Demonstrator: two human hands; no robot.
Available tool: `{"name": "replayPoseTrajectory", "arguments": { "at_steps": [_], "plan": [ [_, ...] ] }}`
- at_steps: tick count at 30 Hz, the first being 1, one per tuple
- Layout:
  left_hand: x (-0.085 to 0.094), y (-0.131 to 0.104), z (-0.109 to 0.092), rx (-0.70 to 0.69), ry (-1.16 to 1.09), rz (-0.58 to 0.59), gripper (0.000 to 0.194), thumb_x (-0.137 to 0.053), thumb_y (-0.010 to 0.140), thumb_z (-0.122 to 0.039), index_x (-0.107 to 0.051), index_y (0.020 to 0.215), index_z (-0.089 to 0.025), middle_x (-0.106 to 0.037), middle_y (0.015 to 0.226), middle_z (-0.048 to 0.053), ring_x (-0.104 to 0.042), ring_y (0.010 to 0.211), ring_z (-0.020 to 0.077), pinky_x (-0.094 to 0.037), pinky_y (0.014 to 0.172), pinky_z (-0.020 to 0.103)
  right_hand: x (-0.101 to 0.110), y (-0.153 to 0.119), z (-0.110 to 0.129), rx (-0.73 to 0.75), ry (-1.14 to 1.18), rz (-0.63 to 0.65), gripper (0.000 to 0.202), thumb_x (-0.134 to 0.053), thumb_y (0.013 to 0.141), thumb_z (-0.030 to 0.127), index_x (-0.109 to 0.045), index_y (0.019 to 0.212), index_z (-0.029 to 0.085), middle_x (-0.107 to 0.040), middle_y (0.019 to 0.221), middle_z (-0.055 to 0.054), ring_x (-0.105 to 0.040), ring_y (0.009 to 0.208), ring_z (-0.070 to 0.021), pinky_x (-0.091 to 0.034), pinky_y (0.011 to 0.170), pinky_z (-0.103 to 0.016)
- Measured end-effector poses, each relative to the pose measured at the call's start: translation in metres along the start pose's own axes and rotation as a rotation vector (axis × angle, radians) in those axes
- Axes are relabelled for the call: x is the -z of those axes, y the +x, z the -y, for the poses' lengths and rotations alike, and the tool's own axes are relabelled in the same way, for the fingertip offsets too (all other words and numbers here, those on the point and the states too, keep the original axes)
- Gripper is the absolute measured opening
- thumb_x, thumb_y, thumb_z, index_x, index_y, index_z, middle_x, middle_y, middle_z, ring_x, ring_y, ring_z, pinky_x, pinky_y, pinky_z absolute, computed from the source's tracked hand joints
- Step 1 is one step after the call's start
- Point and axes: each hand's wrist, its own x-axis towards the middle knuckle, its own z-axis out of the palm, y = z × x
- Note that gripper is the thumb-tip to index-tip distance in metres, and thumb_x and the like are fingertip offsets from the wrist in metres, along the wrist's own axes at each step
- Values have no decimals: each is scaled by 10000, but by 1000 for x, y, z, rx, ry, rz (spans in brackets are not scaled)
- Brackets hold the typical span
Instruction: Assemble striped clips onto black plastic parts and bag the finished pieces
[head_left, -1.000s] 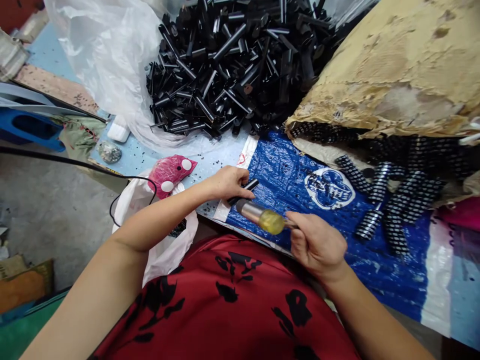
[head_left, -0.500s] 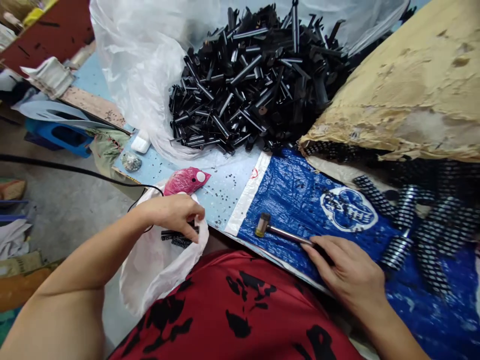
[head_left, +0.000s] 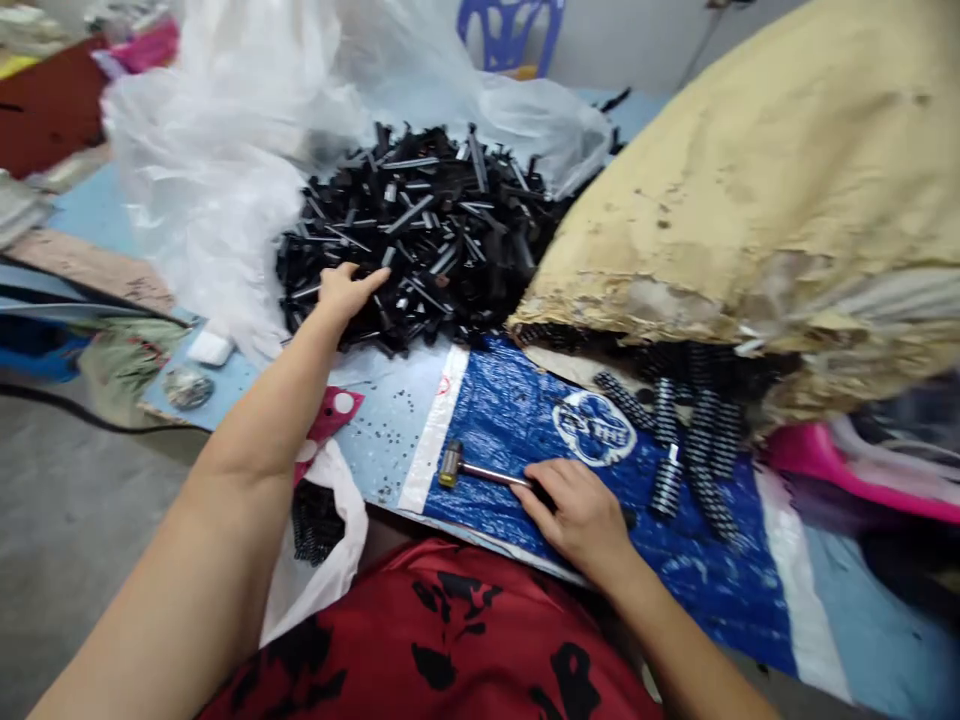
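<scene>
My left hand [head_left: 346, 292] reaches out to the near left side of a heap of black plastic pieces [head_left: 435, 225], thumb and fingers spread apart. Part of the fingers is lost against the dark pieces, and I see nothing held in them. Over the blue plastic sheet [head_left: 495, 410], my right hand [head_left: 581, 515] grips a small hammer [head_left: 480, 472] by its handle. The hammer's two-tone head lies toward the left, at the sheet's white border.
A white bag [head_left: 341, 520] with black parts inside hangs at the table edge, beside a pink item [head_left: 330, 415]. At right, a torn yellowish sack [head_left: 750, 200] spills dotted black strips [head_left: 701, 440]. Clear plastic [head_left: 217, 190] surrounds the heap. Behind stands a purple chair [head_left: 510, 35].
My left hand has left the white bag and moved forward to the black heap, its fingers now spread. My right hand keeps hold of the hammer. The view has shifted.
</scene>
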Motion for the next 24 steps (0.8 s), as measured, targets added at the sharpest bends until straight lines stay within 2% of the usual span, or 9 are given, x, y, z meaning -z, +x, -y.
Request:
{"name": "replayPoseTrajectory", "arguments": {
  "at_steps": [3,6,8,11,14,16,19,22,24],
  "plan": [
    [-10,-11,-13,7,-13,-119,461,-743,786,-466,-696,1134,-167,-556,1318,170,-569,1204,367,-425,1115,501,3,3,3,-38,13,11,173,-652,999,365,-703,993,200,-728,901,-55,-665,846,-200,-523,792,-342],
    [-12,-41,-25,-101,-15,-192,270,-697,825,-390,-707,1031,-215,-542,1294,145,-539,1241,371,-392,1155,517,11,6,-3,-25,80,47,204,-655,1001,376,-700,1059,186,-747,965,-62,-674,879,-190,-529,827,-322],
    [-13,-66,-28,-183,-16,-183,205,-670,855,-363,-707,1005,-227,-551,1272,138,-531,1259,360,-396,1158,521,21,10,-17,-29,71,-16,245,-654,1003,374,-693,1131,168,-765,1026,-76,-691,928,-190,-524,867,-312],
    [-24,-99,-24,-307,8,-155,190,-650,884,-346,-711,1004,-211,-556,1296,141,-539,1279,340,-422,1147,512,38,24,-49,-179,-219,-175,310,-624,1010,386,-686,1199,149,-775,1089,-122,-692,993,-242,-488,881,-358],
    [-38,-119,-14,-396,37,-188,225,-677,887,-357,-721,1030,-190,-528,1409,147,-496,1369,355,-403,1172,517,52,40,-79,-356,-527,3,345,-594,999,358,-671,1232,116,-767,1042,-165,-676,1006,-316,-442,829,-405],
    [-38,-128,-7,-439,49,-224,307,-714,887,-403,-716,1103,-185,-491,1495,140,-435,1437,378,-367,1195,542,57,46,-90,-377,-576,139,335,-566,991,306,-671,1232,98,-764,974,-170,-684,976,-331,-439,811,-414],
    [-19,-149,5,-505,53,-326,406,-710,916,-465,-675,1197,-174,-500,1508,152,-429,1449,359,-387,1164,518,61,40,-87,-353,-458,72,397,-540,995,332,-649,1301,104,-772,1047,-182,-712,911,-307,-479,778,-402],
    [2,-184,20,-528,33,-352,259,-566,1019,-412,-665,1023,-172,-696,1071,107,-654,1051,223,-505,910,365,62,18,-72,-380,-154,-144,440,-637,930,481,-683,1243,177,-773,1111,-144,-737,881,-293,-533,742,-395],
    [7,-206,28,-534,67,-216,331,-491,1059,-377,-617,815,-191,-620,720,19,-590,691,149,-458,692,295,58,4,-63,-473,63,-223,383,-699,879,546,-741,1108,241,-779,975,-95,-720,753,-273,-533,668,-405]
  ]
}}
